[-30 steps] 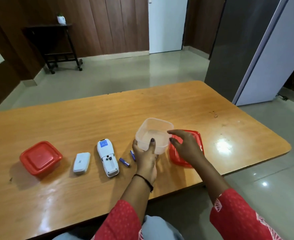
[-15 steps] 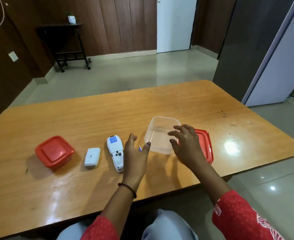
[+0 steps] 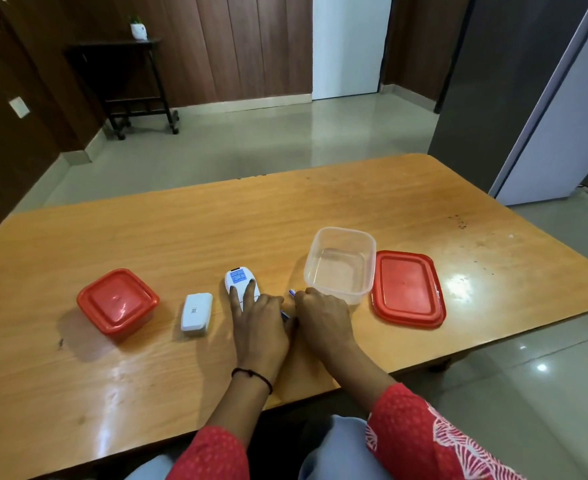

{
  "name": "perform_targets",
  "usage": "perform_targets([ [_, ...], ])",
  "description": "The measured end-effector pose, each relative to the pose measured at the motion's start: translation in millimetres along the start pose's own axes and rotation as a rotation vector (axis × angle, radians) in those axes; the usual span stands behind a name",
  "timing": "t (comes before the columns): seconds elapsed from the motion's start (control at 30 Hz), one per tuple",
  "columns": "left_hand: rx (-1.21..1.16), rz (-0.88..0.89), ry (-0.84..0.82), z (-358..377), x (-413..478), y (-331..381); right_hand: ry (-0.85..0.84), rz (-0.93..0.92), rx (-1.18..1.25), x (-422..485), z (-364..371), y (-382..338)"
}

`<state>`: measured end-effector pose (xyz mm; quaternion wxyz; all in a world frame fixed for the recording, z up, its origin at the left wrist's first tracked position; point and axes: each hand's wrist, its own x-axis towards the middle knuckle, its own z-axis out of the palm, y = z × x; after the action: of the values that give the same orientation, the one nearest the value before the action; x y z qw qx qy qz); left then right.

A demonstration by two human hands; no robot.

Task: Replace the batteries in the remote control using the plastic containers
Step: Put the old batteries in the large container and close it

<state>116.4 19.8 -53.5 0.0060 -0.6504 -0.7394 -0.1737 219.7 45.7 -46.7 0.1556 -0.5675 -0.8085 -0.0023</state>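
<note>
Orange-brown wood makes up the table (image 3: 320,209), and everything for the job lies along its near half. At the left sits a closed plastic container with a red lid (image 3: 117,304). Just right of it lies a small white battery cover (image 3: 196,312), apart from the remote control (image 3: 240,284), which lies face down with a blue label at its far end. The left hand (image 3: 258,323) rests on the remote's near part, two fingers (image 3: 244,294) stretched flat along its back, the thumb side hidden; it presses rather than grips, fingers extended and not curled around anything.

The right hand (image 3: 322,315) lies on the table just beside the left, its fingers curled under into a loose fist. A blue-and-white battery (image 3: 291,293) pokes out at the far edge of its knuckles, and a second battery (image 3: 285,315) shows as a blue sliver in the narrow gap between the two hands. Whether the curled fingers actually pinch either battery cannot be told, since the fingertips are hidden beneath the hand.

Just beyond the right hand stands an open clear plastic container (image 3: 341,265), nothing visible inside it. Its red lid (image 3: 408,288) lies flat on the table right beside it, to the right. A thin black band (image 3: 251,374) circles the left wrist, and red patterned sleeves (image 3: 434,441) cover both forearms near the table's edge.
</note>
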Motion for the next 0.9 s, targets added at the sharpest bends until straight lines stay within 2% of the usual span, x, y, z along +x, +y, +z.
perform_targets([
  [0.1,-0.134,0.036,0.069,2,-2,-2,0.046,0.099,0.184,-7,-5,8],
  [0.17,-0.322,0.062,0.141,-3,2,2,0.216,0.114,0.330,-16,-22,15],
  [0.23,-0.513,0.069,0.193,-8,13,13,0.438,0.184,0.350,-15,-37,29],
  [0.27,-0.537,0.084,0.197,-9,21,21,0.453,0.266,0.334,-8,-40,40],
  [0.33,-0.471,0.115,0.120,-5,38,38,0.295,0.382,0.262,11,-39,63],
  [0.43,-0.332,0.096,-0.099,6,64,56,0.085,0.382,0.148,32,-33,80],
  [0.53,-0.231,0.071,-0.299,9,83,66,0.001,0.324,0.020,50,-31,84],
  [0.67,-0.157,0.070,-0.371,8,91,70,-0.073,0.257,-0.108,58,-30,87],
  [0.77,-0.233,0.077,-0.327,6,84,69,-0.006,0.228,-0.015,49,-37,90],
  [0.87,-0.514,0.061,-0.174,4,74,62,0.279,0.346,0.226,32,-53,108],
  [0.9,-0.579,0.036,-0.123,3,71,60,0.321,0.420,0.259,24,-55,118],
])
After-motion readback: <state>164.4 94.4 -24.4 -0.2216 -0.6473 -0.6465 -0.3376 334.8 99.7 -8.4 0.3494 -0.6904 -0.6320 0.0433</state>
